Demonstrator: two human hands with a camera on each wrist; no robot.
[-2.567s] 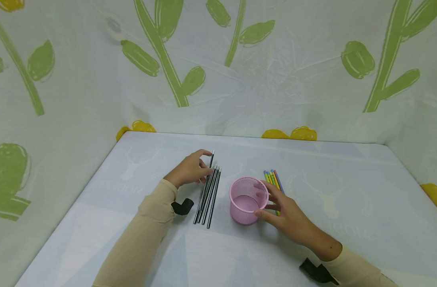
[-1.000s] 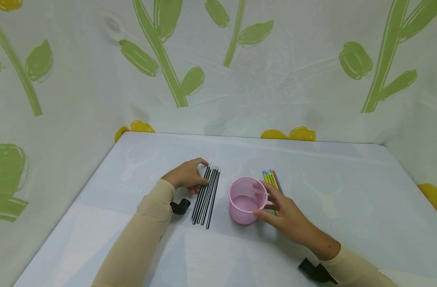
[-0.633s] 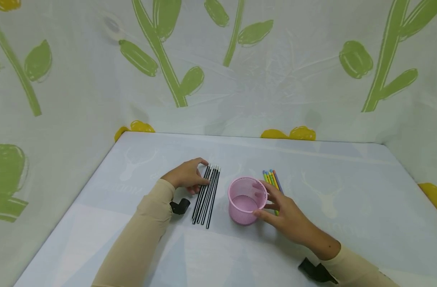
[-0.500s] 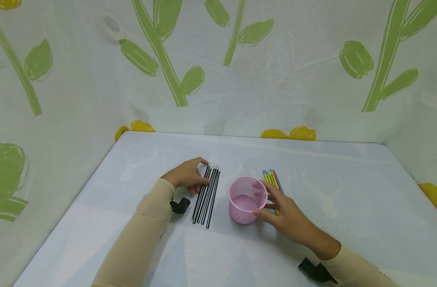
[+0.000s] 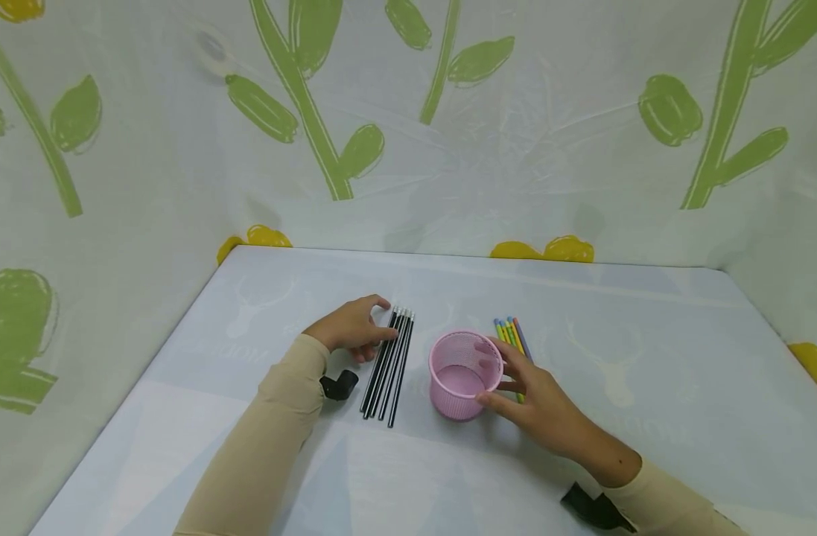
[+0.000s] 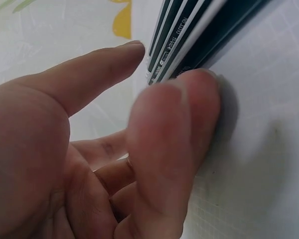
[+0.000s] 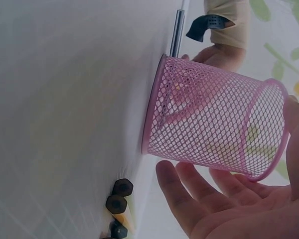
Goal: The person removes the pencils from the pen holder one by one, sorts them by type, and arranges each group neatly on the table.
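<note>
Several black pencils [image 5: 389, 380] with pale ends lie side by side in a row on the table. My left hand [image 5: 348, 327] is at their left side, near the far ends; its thumb reaches over the row and the index finger is stretched out. In the left wrist view no pencil shows between thumb and fingers, and the black pencils [image 6: 177, 37] lie just beyond the fingertips. A pink mesh pen holder [image 5: 456, 406] stands upright to their right. My right hand [image 5: 549, 413] holds it around its right side, thumb at the rim [image 7: 281, 149].
Several coloured pencils [image 5: 512, 331] lie right of the pen holder, partly behind my right hand. The pale printed table [image 5: 281, 298] ends at a far edge against a wall covering [image 5: 448, 186] with green leaf prints. Dark wrist pieces [image 5: 339, 385] sit at both wrists.
Earlier my left hand had one black pencil sticking out beyond the others; it has come back level with the row. Now the thumb has shifted slightly right. Right hand and pen holder stay put.
</note>
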